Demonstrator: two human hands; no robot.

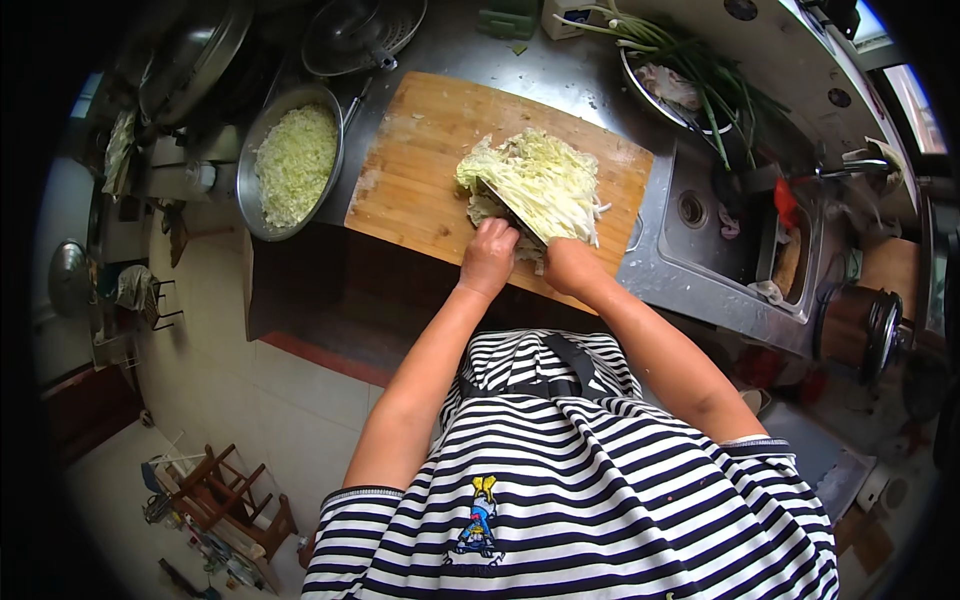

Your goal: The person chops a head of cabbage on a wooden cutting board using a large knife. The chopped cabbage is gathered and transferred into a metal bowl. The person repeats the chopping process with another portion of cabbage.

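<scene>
Shredded napa cabbage (551,180) lies in a heap on a wooden cutting board (420,150). My right hand (574,266) grips the handle end of a kitchen knife (514,214), whose blade slants up and left into the heap's left side. Beside the blade, near the board's front edge, is my left hand (491,251) with its fingers curled in against the cabbage; whether it pinches any leaf is hidden. A metal bowl (244,176) of finely chopped cabbage (296,165) stands left of the board.
A metal sink (679,240) adjoins the board's right side. Behind it, scallions (705,67) lie across a bowl (626,71) holding what looks like raw meat (667,86). A metal strainer (397,37) sits at the back left, a green container (508,19) at the back.
</scene>
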